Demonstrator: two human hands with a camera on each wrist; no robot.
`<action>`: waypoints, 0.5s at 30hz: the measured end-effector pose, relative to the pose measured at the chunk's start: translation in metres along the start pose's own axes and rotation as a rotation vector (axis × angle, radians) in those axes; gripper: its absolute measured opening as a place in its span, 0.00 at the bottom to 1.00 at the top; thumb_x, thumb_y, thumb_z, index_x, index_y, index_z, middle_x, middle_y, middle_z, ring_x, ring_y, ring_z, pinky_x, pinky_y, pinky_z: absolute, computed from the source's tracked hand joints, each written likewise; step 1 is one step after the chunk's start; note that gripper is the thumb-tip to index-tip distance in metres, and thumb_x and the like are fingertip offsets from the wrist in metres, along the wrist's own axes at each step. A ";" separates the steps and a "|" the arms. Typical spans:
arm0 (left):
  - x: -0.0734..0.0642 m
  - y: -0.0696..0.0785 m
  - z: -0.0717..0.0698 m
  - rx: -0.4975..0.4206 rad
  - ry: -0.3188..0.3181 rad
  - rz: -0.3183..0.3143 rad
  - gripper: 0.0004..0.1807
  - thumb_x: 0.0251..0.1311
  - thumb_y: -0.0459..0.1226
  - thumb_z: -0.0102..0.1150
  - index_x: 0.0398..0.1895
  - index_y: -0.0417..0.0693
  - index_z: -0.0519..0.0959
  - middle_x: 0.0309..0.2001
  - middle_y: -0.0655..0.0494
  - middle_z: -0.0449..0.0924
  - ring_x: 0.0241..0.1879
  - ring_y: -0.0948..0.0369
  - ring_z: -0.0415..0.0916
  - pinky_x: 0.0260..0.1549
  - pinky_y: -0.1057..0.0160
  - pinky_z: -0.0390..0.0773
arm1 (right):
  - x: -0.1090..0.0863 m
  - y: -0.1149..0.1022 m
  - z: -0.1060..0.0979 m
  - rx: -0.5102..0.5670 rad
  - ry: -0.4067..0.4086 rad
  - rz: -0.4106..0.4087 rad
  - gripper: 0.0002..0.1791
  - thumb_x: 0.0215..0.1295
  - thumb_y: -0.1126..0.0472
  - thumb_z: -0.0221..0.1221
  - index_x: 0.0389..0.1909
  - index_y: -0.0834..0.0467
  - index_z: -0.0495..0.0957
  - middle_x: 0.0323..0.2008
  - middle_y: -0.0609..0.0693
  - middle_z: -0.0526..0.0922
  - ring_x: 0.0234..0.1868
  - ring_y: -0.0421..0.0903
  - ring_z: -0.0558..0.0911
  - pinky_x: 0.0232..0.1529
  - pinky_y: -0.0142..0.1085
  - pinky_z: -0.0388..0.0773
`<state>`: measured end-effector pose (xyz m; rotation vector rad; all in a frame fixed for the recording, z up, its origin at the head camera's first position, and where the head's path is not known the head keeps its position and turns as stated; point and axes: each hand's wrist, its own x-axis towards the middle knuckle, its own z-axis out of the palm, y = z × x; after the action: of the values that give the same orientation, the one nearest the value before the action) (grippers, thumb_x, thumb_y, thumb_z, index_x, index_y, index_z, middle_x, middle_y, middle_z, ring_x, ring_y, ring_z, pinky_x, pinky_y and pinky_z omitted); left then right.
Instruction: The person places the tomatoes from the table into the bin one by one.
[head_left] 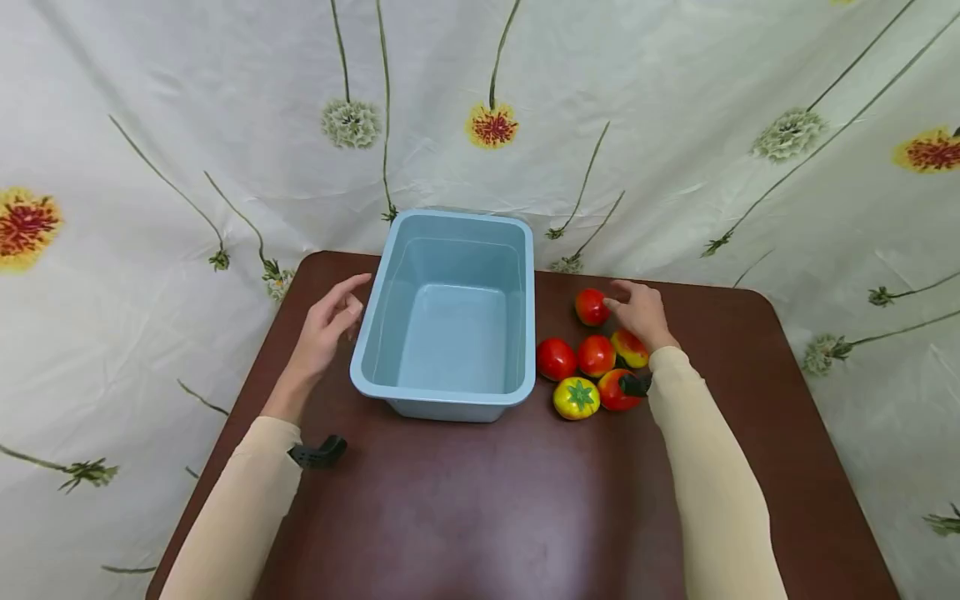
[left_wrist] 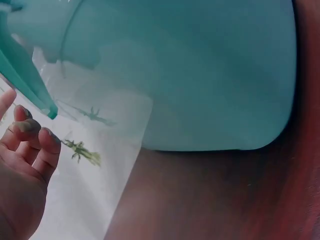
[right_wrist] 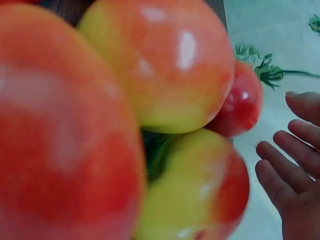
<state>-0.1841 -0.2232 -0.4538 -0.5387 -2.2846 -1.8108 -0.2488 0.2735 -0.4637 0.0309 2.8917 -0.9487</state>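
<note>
A light blue plastic tub [head_left: 457, 392] stands upright on the dark brown table, its inside bare. Beside its left rim my left hand [head_left: 324, 321] hovers with loosely bent fingers, holding nothing. Right of the tub lie several tomatoes, mostly red, with one yellow tomato [head_left: 566, 406] showing a green star-shaped top. My right hand [head_left: 643, 315] reaches over the group, its fingertips by the farthest red tomato [head_left: 592, 307]. In the right wrist view, that hand [right_wrist: 300, 165] has spread, relaxed fingers around nothing, and a red-yellow tomato [right_wrist: 165, 65] fills much of the picture.
The brown table [head_left: 465, 508] extends towards me and to the right of the tomatoes. A white cloth [head_left: 660, 133] with printed flowers hangs behind and around it. Black wrist straps [head_left: 318, 452] stick out below both hands.
</note>
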 end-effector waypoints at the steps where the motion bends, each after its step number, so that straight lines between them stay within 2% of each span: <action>1: -0.004 0.000 0.002 -0.029 -0.004 0.012 0.23 0.69 0.28 0.44 0.67 0.33 0.66 0.26 0.60 0.68 0.20 0.64 0.65 0.21 0.65 0.67 | -0.002 0.004 0.000 0.023 0.008 0.010 0.27 0.71 0.55 0.54 0.68 0.58 0.68 0.61 0.64 0.76 0.58 0.62 0.75 0.59 0.54 0.72; 3: -0.010 0.000 0.006 -0.064 -0.016 0.023 0.23 0.68 0.27 0.43 0.66 0.32 0.66 0.26 0.59 0.68 0.22 0.64 0.65 0.22 0.66 0.66 | -0.008 0.012 0.001 0.075 0.028 0.021 0.27 0.70 0.53 0.55 0.67 0.59 0.69 0.60 0.64 0.77 0.59 0.62 0.75 0.60 0.54 0.72; 8: -0.024 0.001 0.013 -0.105 -0.039 0.014 0.24 0.66 0.28 0.43 0.66 0.33 0.67 0.32 0.55 0.73 0.32 0.65 0.71 0.34 0.70 0.71 | -0.024 0.034 0.000 0.183 0.076 0.007 0.30 0.67 0.48 0.58 0.65 0.60 0.71 0.62 0.62 0.75 0.63 0.60 0.74 0.63 0.53 0.69; 12: -0.030 0.002 0.013 -0.132 -0.033 0.016 0.26 0.65 0.28 0.43 0.67 0.36 0.66 0.36 0.49 0.76 0.35 0.65 0.76 0.38 0.70 0.75 | -0.036 0.046 0.002 0.275 0.087 0.009 0.32 0.65 0.47 0.59 0.66 0.59 0.70 0.65 0.61 0.73 0.66 0.59 0.72 0.65 0.54 0.67; 15: -0.032 -0.003 0.014 -0.124 -0.053 0.000 0.26 0.67 0.31 0.42 0.70 0.39 0.64 0.42 0.44 0.78 0.39 0.63 0.78 0.40 0.70 0.76 | -0.049 0.058 0.007 0.382 0.100 0.038 0.34 0.64 0.47 0.61 0.67 0.58 0.69 0.66 0.59 0.72 0.68 0.57 0.71 0.65 0.51 0.67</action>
<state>-0.1541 -0.2156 -0.4712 -0.6135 -2.2151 -1.9710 -0.1970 0.3164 -0.4987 0.1650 2.7352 -1.5157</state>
